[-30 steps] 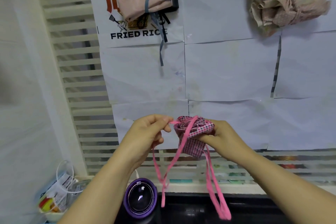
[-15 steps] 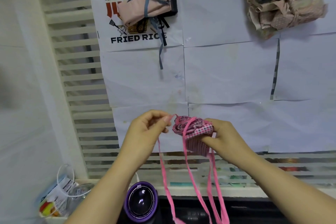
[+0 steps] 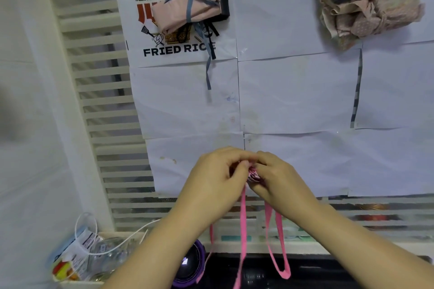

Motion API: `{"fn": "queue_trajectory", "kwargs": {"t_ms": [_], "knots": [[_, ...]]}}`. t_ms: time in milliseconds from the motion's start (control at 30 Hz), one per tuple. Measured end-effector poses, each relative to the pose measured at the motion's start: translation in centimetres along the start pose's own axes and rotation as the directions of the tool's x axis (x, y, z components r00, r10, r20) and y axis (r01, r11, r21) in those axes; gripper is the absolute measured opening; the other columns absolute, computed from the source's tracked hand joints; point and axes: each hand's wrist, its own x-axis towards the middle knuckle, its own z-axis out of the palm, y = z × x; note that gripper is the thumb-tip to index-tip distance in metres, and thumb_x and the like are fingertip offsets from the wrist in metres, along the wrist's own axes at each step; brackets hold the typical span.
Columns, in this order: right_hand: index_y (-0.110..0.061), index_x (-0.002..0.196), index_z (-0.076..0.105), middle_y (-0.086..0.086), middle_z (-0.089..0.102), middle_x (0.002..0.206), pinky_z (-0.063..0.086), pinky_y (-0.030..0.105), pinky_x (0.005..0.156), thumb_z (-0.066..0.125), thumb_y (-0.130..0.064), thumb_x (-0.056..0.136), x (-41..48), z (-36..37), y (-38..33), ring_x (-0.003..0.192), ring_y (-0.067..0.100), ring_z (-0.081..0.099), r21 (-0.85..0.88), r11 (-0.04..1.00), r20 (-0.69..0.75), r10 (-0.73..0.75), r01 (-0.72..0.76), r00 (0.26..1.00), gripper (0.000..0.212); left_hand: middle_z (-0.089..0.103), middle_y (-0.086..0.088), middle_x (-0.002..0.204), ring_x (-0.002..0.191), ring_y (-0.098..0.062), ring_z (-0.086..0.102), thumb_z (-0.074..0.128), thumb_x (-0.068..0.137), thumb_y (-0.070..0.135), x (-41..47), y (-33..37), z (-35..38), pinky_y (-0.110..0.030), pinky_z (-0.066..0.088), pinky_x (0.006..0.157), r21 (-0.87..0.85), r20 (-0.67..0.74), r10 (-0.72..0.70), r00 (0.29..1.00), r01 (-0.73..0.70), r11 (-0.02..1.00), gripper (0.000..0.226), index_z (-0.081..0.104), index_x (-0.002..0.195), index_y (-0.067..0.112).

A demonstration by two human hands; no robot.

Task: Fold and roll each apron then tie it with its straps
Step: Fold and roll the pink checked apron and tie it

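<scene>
Hands: the left hand and right hand are pressed together, fingers curled round the rolled apron.
Apron: small pink checked cloth, mostly hidden by the fingers, held over the bench's near edge.
Straps: flat pink ribbon, hung in loops below.
Bench: covered with creased white paper.
Around: a strap-tied pink bundle, a crumpled fabric heap, a round purple object.

Two bare hands — left hand, right hand — on forearms likewise uncovered.
</scene>
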Motion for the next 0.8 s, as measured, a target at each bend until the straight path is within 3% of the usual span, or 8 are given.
{"fn": "queue_trajectory", "kwargs": {"t_ms": [167, 300, 367, 433, 533, 633, 733, 800], "knots": [[-0.008, 0.073, 0.065, -0.009, 0.048, 0.076, 0.032, 0.011, 0.055, 0.051, -0.017, 0.070, 0.2, 0.2, 0.1, 0.061, 0.007, 0.043, 0.204, 0.970, 0.006, 0.131, -0.130, 0.991, 0.017, 0.067, 0.018, 0.095, 0.086, -0.010, 0.056, 0.047, 0.087, 0.025, -1.0, -1.5, 0.7, -0.028, 0.041, 0.080, 0.481, -0.024, 0.324, 0.946, -0.273, 0.833, 0.027, 0.067, 0.104, 0.030], [-0.009, 0.062, 0.057, -0.004, 0.048, 0.069, 0.038, 0.023, 0.053, 0.038, -0.030, 0.066, 0.4, 0.0, -0.1, 0.059, 0.012, 0.045, 0.338, 0.927, -0.026, 0.184, -0.165, 0.983, 0.028, 0.068, 0.010, 0.105, 0.090, -0.017, 0.060, 0.055, 0.085, 0.019, -1.7, -2.6, 1.7, -0.029, 0.040, 0.083, 0.582, -0.006, 0.567, 0.823, -0.459, 0.672, 0.025, 0.070, 0.104, 0.020], [-0.014, 0.058, 0.052, -0.002, 0.047, 0.066, 0.037, 0.030, 0.051, 0.038, -0.032, 0.066, 0.6, -0.2, -0.1, 0.057, 0.018, 0.047, 0.353, 0.921, -0.040, 0.189, -0.163, 0.981, 0.024, 0.067, 0.009, 0.106, 0.090, -0.017, 0.060, 0.056, 0.085, 0.015, -2.0, -3.0, 1.9, -0.030, 0.041, 0.083, 0.561, -0.010, 0.633, 0.774, -0.520, 0.644, 0.026, 0.066, 0.109, 0.020], [-0.020, 0.060, 0.052, -0.009, 0.043, 0.065, 0.035, 0.023, 0.052, 0.045, -0.037, 0.069, 0.7, -0.3, -0.1, 0.057, 0.013, 0.047, 0.362, 0.919, -0.047, 0.186, -0.157, 0.981, 0.020, 0.063, 0.009, 0.107, 0.094, -0.015, 0.058, 0.058, 0.084, 0.017, -2.0, -3.5, 1.9, -0.029, 0.041, 0.086, 0.482, -0.121, 0.581, 0.805, -0.464, 0.743, 0.029, 0.057, 0.113, 0.024], [-0.013, 0.071, 0.065, -0.013, 0.045, 0.067, 0.037, 0.011, 0.056, 0.051, -0.044, 0.071, 0.8, -0.3, -0.1, 0.061, 0.006, 0.051, 0.381, 0.908, -0.050, 0.207, -0.173, 0.977, 0.033, 0.047, 0.015, 0.111, 0.104, -0.009, 0.049, 0.059, 0.081, 0.042, -1.5, -3.8, 1.3, -0.018, 0.036, 0.092, 0.236, -0.308, 0.220, 0.926, -0.150, 0.960, 0.037, 0.046, 0.115, 0.035], [-0.012, 0.077, 0.069, -0.015, 0.048, 0.069, 0.039, 0.008, 0.058, 0.052, -0.043, 0.071, 0.9, -0.3, -0.4, 0.068, 0.005, 0.054, 0.402, 0.902, -0.049, 0.194, -0.158, 0.980, 0.036, 0.044, 0.024, 0.109, 0.107, 0.000, 0.048, 0.057, 0.081, 0.051, -0.8, -3.8, 1.0, -0.006, 0.034, 0.089, 0.062, -0.245, 0.031, 0.969, -0.016, 0.998, 0.028, 0.049, 0.107, 0.045], [-0.011, 0.085, 0.072, -0.017, 0.050, 0.074, 0.041, 0.010, 0.060, 0.059, -0.036, 0.075, 0.7, -0.3, -0.3, 0.066, 0.005, 0.054, 0.377, 0.916, -0.018, 0.158, -0.140, 0.987, 0.030, 0.050, 0.020, 0.100, 0.097, 0.006, 0.050, 0.065, 0.086, 0.033, 0.0, -3.3, 0.4, -0.001, 0.033, 0.082, 0.059, -0.203, 0.013, 0.979, -0.001, 0.998, 0.011, 0.060, 0.094, 0.038], [-0.010, 0.086, 0.072, -0.014, 0.052, 0.077, 0.043, 0.014, 0.061, 0.066, -0.024, 0.076, 0.5, -0.3, -0.1, 0.066, 0.006, 0.055, 0.357, 0.924, -0.006, 0.148, -0.136, 0.989, 0.019, 0.053, 0.016, 0.096, 0.092, 0.007, 0.052, 0.065, 0.087, 0.023, 0.4, -3.1, -0.1, 0.000, 0.033, 0.080, 0.022, -0.157, -0.022, 0.987, 0.026, 0.999, 0.013, 0.062, 0.084, 0.036]]}}
